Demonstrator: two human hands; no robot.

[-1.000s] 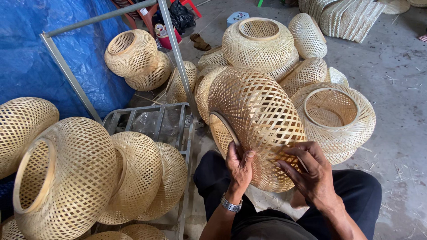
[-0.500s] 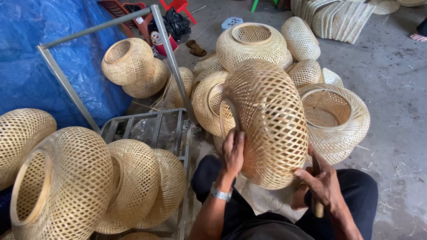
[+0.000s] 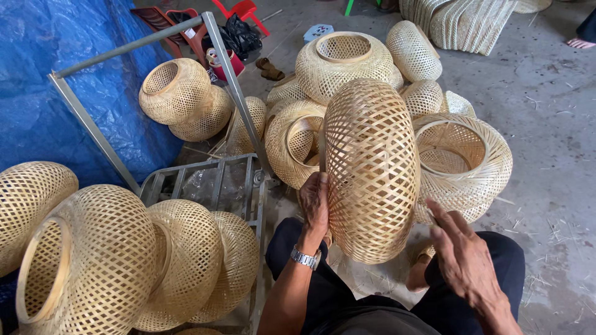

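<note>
The left hand's fingers [image 3: 318,191] are curled and pressed flat against the side of the woven bamboo shade [image 3: 371,170], gripping its lower left edge. The right hand [image 3: 467,260] is spread, fingers apart, just beside the shade's lower right and holding nothing; a second ago it was cupped under the weave. In that time the shade has been turned from lying tilted, its round opening showing toward the person, to standing on edge over the lap, the opening now out of sight. So the work looks to be a turn-and-check of the weave, with the left hand bearing the shade alone.

A watch sits on the left wrist. Behind the shade lies a heap of finished shades [image 3: 343,62], one with its open mouth up just to the right [image 3: 462,162]. More shades [image 3: 99,260] rest on a grey metal cart [image 3: 205,183] at the left, backed by a blue tarp [image 3: 37,87]. The floor [image 3: 546,124] is bare concrete, strewn with bamboo slivers.
</note>
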